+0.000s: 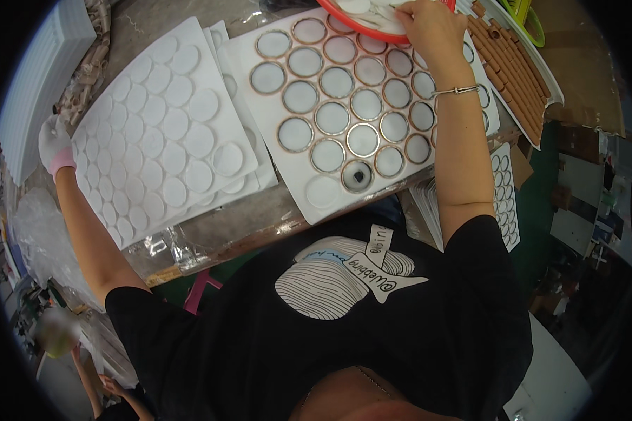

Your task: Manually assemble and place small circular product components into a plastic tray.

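My right hand (434, 31), bare with a bracelet at the wrist, reaches into a red basin (372, 32) of flat white pieces (383, 15). Its fingers are pinched together at the pieces; what they hold is hidden. Beneath the basin's near rim lies a white tray (316, 203) with rows of metal-rimmed round pieces (332, 118); one near its front edge has a dark centre (358, 175). At far left my left hand (56, 146), in a white glove with a pink cuff, rests by the edge of another white tray (154, 119) with round white shapes. Its fingers are too unclear to read.
A tray of brown tubes (505, 67) stands at the far right, near a green basket (530, 21). White sheets (49, 70) are stacked at far left. More ringed pieces (504, 200) sit lower right. Another person's arms (109, 386) show at lower left.
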{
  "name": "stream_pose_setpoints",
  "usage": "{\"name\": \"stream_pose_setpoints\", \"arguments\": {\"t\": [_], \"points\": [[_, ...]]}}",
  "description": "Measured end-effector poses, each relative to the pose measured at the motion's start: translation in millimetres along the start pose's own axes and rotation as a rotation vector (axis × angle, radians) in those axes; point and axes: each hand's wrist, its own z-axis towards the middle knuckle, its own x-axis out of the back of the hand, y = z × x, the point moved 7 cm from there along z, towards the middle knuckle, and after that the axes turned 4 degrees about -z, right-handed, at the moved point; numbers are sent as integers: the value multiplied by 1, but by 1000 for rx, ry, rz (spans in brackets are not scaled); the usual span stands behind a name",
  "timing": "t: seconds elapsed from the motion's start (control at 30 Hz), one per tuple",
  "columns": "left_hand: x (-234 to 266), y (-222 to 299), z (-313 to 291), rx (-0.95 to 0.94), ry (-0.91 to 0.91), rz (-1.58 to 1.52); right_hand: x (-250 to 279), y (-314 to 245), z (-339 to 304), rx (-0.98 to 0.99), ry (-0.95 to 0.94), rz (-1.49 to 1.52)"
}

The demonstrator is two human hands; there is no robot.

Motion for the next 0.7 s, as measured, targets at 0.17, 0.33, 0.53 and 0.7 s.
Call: {"name": "stream_pose_setpoints", "arguments": {"t": [0.17,0.33,0.53,0.7], "points": [[80,235,-133,-548,-231,-484,15,11,-10,-95,53,157],[81,373,-299,-1057,-506,-663,48,30,-43,-52,437,400],[52,405,-344,-1099,-565,-466,58,4,-135,-21,36,784],[48,392,-339,-1062,-558,-614,27,-44,-194,39,-284,885]]}}
